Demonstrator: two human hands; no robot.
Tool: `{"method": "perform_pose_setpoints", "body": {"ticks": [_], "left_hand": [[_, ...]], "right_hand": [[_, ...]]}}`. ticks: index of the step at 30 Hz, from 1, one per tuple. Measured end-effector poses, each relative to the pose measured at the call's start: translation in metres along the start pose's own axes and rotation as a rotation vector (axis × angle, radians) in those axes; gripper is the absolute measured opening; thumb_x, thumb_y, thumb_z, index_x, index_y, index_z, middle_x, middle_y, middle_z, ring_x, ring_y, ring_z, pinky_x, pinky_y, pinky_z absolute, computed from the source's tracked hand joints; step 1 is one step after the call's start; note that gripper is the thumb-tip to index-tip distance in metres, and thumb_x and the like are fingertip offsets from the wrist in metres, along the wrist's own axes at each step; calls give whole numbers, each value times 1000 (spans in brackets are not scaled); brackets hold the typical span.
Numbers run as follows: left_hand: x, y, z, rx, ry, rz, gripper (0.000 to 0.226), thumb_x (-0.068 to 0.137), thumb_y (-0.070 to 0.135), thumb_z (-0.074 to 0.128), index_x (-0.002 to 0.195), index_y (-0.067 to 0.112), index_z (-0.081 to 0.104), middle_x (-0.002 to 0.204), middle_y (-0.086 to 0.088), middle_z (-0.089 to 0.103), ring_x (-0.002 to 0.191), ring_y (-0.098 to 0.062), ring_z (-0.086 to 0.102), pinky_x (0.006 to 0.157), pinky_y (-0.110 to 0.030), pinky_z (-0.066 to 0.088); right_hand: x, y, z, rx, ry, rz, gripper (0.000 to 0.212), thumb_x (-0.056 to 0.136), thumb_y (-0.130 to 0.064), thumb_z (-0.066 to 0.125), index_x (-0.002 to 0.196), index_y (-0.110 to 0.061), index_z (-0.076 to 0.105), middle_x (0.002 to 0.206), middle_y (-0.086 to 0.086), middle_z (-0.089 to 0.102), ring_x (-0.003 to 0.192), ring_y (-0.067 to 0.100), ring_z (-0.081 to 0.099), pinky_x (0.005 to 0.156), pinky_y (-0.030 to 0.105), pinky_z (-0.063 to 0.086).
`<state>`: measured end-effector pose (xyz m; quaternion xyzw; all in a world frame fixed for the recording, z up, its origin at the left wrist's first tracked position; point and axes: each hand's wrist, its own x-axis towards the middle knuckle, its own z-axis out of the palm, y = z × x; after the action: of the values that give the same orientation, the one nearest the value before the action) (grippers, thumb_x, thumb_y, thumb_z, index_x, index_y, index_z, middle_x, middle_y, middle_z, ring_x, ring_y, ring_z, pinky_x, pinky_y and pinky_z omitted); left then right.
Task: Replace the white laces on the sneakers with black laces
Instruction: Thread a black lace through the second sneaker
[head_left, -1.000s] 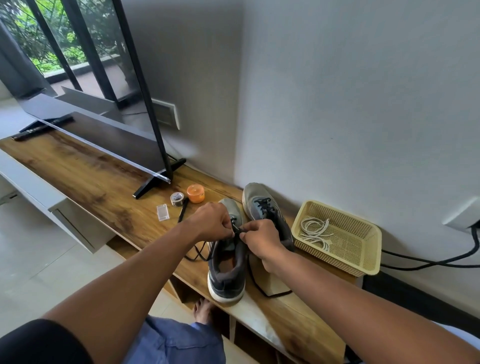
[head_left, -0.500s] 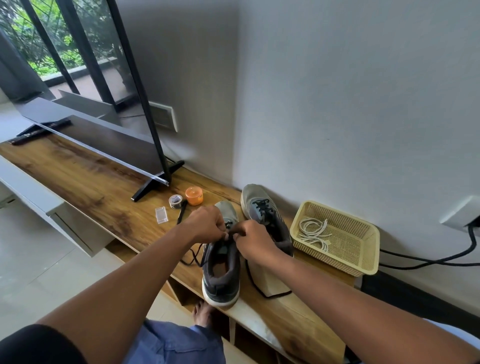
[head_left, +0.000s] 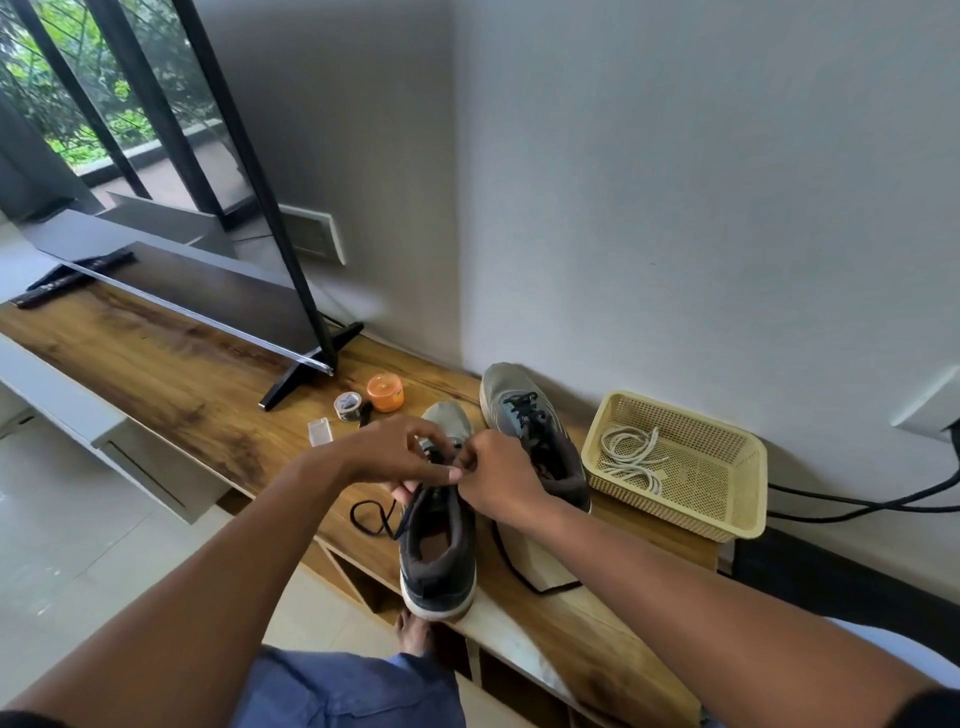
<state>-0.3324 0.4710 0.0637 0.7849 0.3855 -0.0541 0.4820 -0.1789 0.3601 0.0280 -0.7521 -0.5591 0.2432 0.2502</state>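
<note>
**Both hands at the eyelets of the near sneaker**

The near sneaker lies lengthwise across the wooden TV bench, toe toward the wall and heel at the front edge, its sole overhanging that edge slightly. The left hand and right hand meet over its tongue, fingers curled and pinching the black lace at the eyelets. One loose end of the lace loops on the wood to the left of the shoe; the other trails to the right and curves back along the bench top.

The second sneaker stands just beside it on the right, farther back, toe almost at the wall, already threaded with black lacing.

A yellow plastic basket sits to the right of the shoes, close to the wall, and holds the coiled white laces in its left half.

Left of the shoes lie an orange-lidded jar, a roll of clear tape and a small clear plastic case. A television on its stand takes up the far left, with bare wood in front of it up to the bench edge.
</note>
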Motion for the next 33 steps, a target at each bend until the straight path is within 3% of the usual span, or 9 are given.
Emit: {"method": "perform_pose_setpoints", "body": {"ticks": [3,10,20,23,25,28,30,33], "left_hand": [[5,-3,5,186,38,34,26,84,50,83,106,40,73,116,3,63,98,-12,67,74,-26,60],[8,-7,7,13,-55,-95,41,82,15,88,112,35,70,121,-9,60,92,-27,75,68,-27,62],[12,-8,7,82,-45,-84,49,84,14,85,116,41,61,120,-4,58,105,-27,68,69,-25,62],[13,-10,5,90,-52,-110,52,85,15,85,119,43,58,124,-1,52,109,-26,63,67,-24,62],[13,-12,4,79,-55,-108,53,85,15,85,120,44,58,124,3,49,109,-23,60,65,-22,59],[13,-14,3,82,-49,-101,53,85,16,85,120,44,58,126,3,49,109,-24,60,68,-25,60],[14,-15,3,134,-44,-83,52,85,19,85,118,45,56,128,-1,54,108,-22,61,74,-30,60],[13,-16,4,184,-31,-68,49,83,24,86,113,49,57,127,-1,56,112,-20,59,89,-39,61]], "right_hand": [[1,3,-1,2,-2,-20,11,87,-19,72,81,-11,78,83,4,74,83,21,69,77,36,58],[-1,4,-1,-73,104,-114,22,94,-19,61,79,-6,69,77,8,69,73,26,66,71,48,58],[0,2,-12,-35,173,-212,22,97,-18,59,81,-4,66,75,10,66,69,24,62,68,47,53],[6,-1,-25,80,214,-182,16,96,-15,60,82,-13,68,74,-3,68,67,8,62,62,26,48],[10,-3,-35,174,236,-136,14,97,-18,59,85,-18,66,77,-7,68,70,6,63,62,20,45],[15,-7,-48,378,214,-96,14,103,-19,53,92,-16,62,90,1,73,85,15,70,76,29,56],[15,-14,-55,643,140,-86,14,108,-15,46,100,-9,55,96,8,76,88,19,74,81,29,59],[15,-30,-73,1143,67,-70,12,110,-10,39,102,-8,47,81,13,65,70,25,66,71,39,62]]}}
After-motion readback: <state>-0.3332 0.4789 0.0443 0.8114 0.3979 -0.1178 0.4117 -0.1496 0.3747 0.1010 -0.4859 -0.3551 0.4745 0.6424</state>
